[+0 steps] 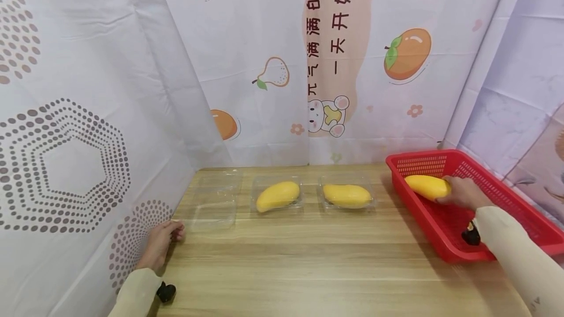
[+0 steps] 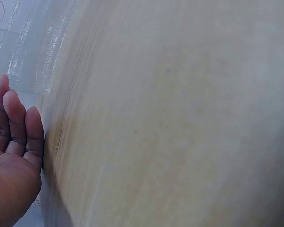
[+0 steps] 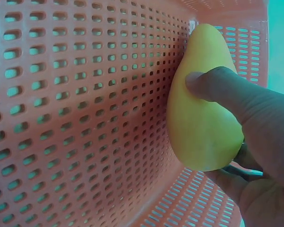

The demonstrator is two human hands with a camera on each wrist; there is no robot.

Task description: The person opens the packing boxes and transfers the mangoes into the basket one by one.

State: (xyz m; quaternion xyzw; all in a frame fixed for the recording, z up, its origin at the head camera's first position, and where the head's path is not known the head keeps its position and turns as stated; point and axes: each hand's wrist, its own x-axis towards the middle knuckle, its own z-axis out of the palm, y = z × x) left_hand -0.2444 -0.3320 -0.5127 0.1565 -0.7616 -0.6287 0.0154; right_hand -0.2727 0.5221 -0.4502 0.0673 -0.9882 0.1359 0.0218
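"How far along did the work look?"

"About two parts in three, I judged. On the table (image 1: pixel 286 268), the middle box (image 1: pixel 299 207) held one mango (image 1: pixel 277 196) and the right box (image 1: pixel 326 206) held another mango (image 1: pixel 347 195)."

"And what was left?"

"The left box (image 1: pixel 215 212) showed no mango, so that one seemed the part undone. The third mango (image 1: pixel 425 187) was inside the basket (image 1: pixel 451 224), by its far left corner."

"Was anyone handling it?"

"The right hand (image 1: pixel 464 193) gripped it, thumb pressed on its side and fingers round the fatter end. It wasn't yet over any box."

"What about the left hand (image 1: pixel 164 243)?"

"Just beside the left box, its fingers loosely bent and holding nothing. Whether a fingertip touched the plastic, I couldn't tell."

"Were the two loaded boxes closed over?"

"I couldn't make that out through such clear plastic. If closing them counted, that step was uncertain."
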